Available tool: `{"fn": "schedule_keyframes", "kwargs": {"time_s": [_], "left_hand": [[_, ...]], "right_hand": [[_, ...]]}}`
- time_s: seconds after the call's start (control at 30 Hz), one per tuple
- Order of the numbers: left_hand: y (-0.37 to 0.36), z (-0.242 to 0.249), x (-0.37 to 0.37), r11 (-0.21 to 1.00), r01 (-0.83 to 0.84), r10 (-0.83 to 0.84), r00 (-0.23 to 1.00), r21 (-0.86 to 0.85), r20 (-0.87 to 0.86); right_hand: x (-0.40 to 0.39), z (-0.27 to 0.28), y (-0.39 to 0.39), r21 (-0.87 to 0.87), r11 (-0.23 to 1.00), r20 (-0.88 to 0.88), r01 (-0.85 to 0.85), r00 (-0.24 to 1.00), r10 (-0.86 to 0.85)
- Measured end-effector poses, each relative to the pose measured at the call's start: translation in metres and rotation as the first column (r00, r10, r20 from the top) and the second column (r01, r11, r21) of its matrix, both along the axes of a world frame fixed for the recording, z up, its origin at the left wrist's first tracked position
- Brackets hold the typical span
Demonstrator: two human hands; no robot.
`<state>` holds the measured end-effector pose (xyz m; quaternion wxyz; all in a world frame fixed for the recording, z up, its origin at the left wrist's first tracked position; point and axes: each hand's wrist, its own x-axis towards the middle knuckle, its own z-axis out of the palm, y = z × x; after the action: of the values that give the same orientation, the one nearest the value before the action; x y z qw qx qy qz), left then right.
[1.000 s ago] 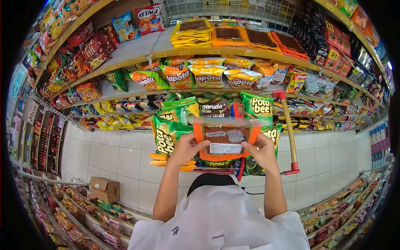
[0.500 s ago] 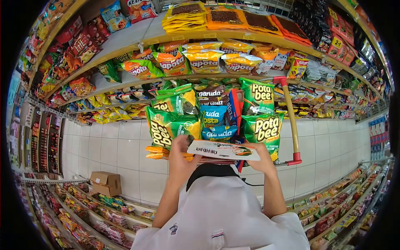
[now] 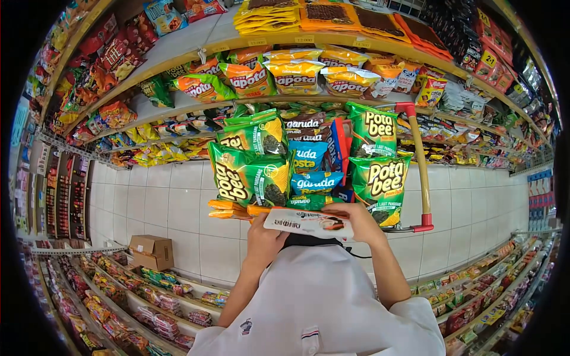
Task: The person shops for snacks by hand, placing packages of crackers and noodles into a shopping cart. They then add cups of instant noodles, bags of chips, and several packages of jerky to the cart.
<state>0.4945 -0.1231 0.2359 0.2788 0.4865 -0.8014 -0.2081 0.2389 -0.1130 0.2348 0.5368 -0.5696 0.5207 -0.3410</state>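
Note:
Close to my body I hold a flat white pack point(image 3: 307, 223) with dark lettering and a food picture, its print upside down to me. My left hand point(image 3: 264, 242) is closed on its left end. Gripping the right end is my right hand point(image 3: 363, 224), with fingers over the top edge. Just beyond the pack are blue Garuda packs point(image 3: 317, 183) and a green bag point(image 3: 310, 203). Green Pota Bee chip bags stand on both sides, one at the left point(image 3: 240, 178) and one at the right point(image 3: 380, 183). Orange packs point(image 3: 228, 209) lie near my left hand.
The bags fill a cart with a tan handle point(image 3: 420, 166) and red corners. Ahead is a snack shelf point(image 3: 196, 62) with several tiers. Behind me run more shelves point(image 3: 136, 296). A cardboard box point(image 3: 151, 251) sits at the left by the tiled floor point(image 3: 178, 196).
Both hands and the white pack have come slightly lower and nearer my body, the right hand shifting a little left. The green bag behind the pack now shows more.

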Motion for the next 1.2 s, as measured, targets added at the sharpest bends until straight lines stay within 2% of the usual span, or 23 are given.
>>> {"fn": "schedule_keyframes", "kwargs": {"time_s": [0.07, 0.13, 0.17, 0.23, 0.3, 0.4, 0.43, 0.47, 0.5, 0.53, 0.6, 0.67, 0.73, 0.83, 0.87, 0.93, 1.03, 1.13, 1.2], "left_hand": [[0.003, -0.006, 0.003, 1.0, -0.001, 0.001, 1.0, 0.012, -0.008], [0.005, -0.008, 0.004, 1.0, 0.0, 0.0, 1.0, 0.025, -0.016], [0.005, -0.008, 0.004, 1.0, -0.007, 0.007, 1.0, 0.024, -0.028], [0.004, -0.005, 0.005, 1.0, -0.015, 0.016, 0.999, 0.022, -0.041], [0.003, -0.002, 0.007, 0.992, 0.023, -0.015, 0.998, 0.125, -0.062], [0.004, -0.006, 0.009, 1.0, 0.02, -0.019, 0.998, 0.021, -0.064], [0.004, -0.002, 0.009, 1.0, 0.019, -0.017, 0.998, 0.019, -0.066], [0.004, 0.004, 0.009, 0.998, 0.006, 0.001, 0.994, 0.058, -0.109], [0.004, 0.009, 0.008, 0.995, -0.005, 0.02, 0.988, 0.099, -0.151], [0.005, 0.007, 0.01, 0.995, -0.004, 0.019, 0.988, 0.098, -0.153], [0.008, 0.002, 0.017, 0.976, -0.071, 0.138, 0.934, 0.208, -0.33], [0.006, -0.006, 0.022, 0.977, -0.098, 0.165, 0.909, 0.188, -0.383], [0.003, -0.003, 0.021, 0.977, -0.125, 0.189, 0.88, 0.17, -0.436], [-0.003, 0.003, 0.022, 0.983, -0.086, 0.151, 0.88, 0.162, -0.45], [-0.006, -0.001, 0.023, 0.984, -0.04, 0.107, 0.91, 0.172, -0.4], [-0.008, -0.002, 0.024, 0.983, 0.008, 0.058, 0.933, 0.181, -0.355], [-0.008, -0.002, 0.018, 0.971, 0.015, 0.075, 0.929, 0.239, -0.363], [-0.008, -0.001, 0.017, 0.977, -0.003, 0.099, 0.892, 0.214, -0.442], [-0.008, -0.003, 0.022, 0.993, -0.004, 0.06, 0.883, 0.121, -0.465]], "right_hand": [[-0.007, 0.006, 0.002, 0.006, 1.0, -0.009, -0.022, 1.0, 0.022], [-0.009, 0.01, 0.002, -0.004, 1.0, -0.124, -0.017, 0.992, 0.017], [-0.009, 0.013, 0.002, -0.02, 1.0, -0.088, -0.006, 0.996, 0.004], [-0.01, -0.002, 0.001, 0.026, 1.0, -0.138, 0.002, 0.99, 0.001], [-0.007, -0.012, 0.001, 0.071, 0.997, -0.188, 0.017, 0.982, -0.003], [-0.001, -0.011, 0.002, -0.003, 1.0, -0.167, 0.01, 0.986, -0.011], [-0.002, -0.006, 0.002, -0.025, 1.0, -0.209, 0.008, 0.978, -0.013], [-0.003, -0.001, 0.002, -0.05, 0.999, -0.252, 0.007, 0.968, -0.019], [-0.003, 0.002, 0.003, 0.029, 0.996, -0.199, 0.086, 0.977, -0.078], [-0.005, 0.007, 0.004, 0.027, 0.996, -0.201, 0.086, 0.976, -0.079], [-0.009, 0.02, 0.005, 0.005, 0.996, -0.283, 0.09, 0.955, -0.085], [-0.011, 0.03, 0.009, 0.068, 0.989, -0.29, 0.133, 0.951, -0.108], [-0.011, 0.036, 0.013, -0.066, 0.991, -0.297, 0.117, 0.946, -0.132], [-0.013, 0.028, 0.019, -0.046, 0.979, -0.232, 0.201, 0.951, -0.206], [-0.011, 0.028, 0.021, -0.051, 0.978, -0.236, 0.204, 0.949, -0.21], [-0.006, 0.028, 0.024, 0.033, 0.947, -0.215, 0.32, 0.927, -0.306], [-0.004, 0.026, 0.028, -0.054, 0.946, -0.134, 0.319, 0.937, -0.323], [-0.007, 0.038, 0.035, -0.074, 0.957, -0.158, 0.28, 0.944, -0.289], [-0.011, 0.041, 0.045, -0.084, 0.951, -0.162, 0.297, 0.938, -0.307]]}}
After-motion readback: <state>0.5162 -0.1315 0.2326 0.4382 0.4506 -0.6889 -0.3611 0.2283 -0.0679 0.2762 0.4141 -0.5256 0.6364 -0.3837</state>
